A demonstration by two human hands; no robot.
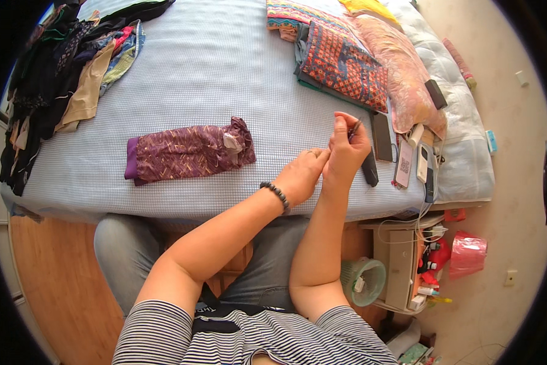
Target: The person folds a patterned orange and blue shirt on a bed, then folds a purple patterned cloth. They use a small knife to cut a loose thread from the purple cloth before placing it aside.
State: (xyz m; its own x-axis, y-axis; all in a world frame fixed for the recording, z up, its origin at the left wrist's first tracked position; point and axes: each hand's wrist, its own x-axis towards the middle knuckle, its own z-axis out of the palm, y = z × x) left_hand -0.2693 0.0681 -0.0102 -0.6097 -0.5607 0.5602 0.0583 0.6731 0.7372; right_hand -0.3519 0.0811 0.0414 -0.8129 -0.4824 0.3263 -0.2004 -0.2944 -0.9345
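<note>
My right hand is raised over the bed's near right side, fingers curled round a small dark metal tool; its exact kind does not show. Against the base of that hand, my left hand has its fingers pinched together, and whatever lies between them is hidden. A bracelet of dark beads circles the left wrist. Left of both hands, a folded purple patterned garment lies flat on the checked bedsheet, with a pale crumpled patch near its gathered right end. Neither hand touches it.
A heap of dark clothes covers the far left. Folded patterned cloth and a pink pillow lie far right. Beside my right hand are a black case and phones. Below stand a green bin and a cluttered nightstand.
</note>
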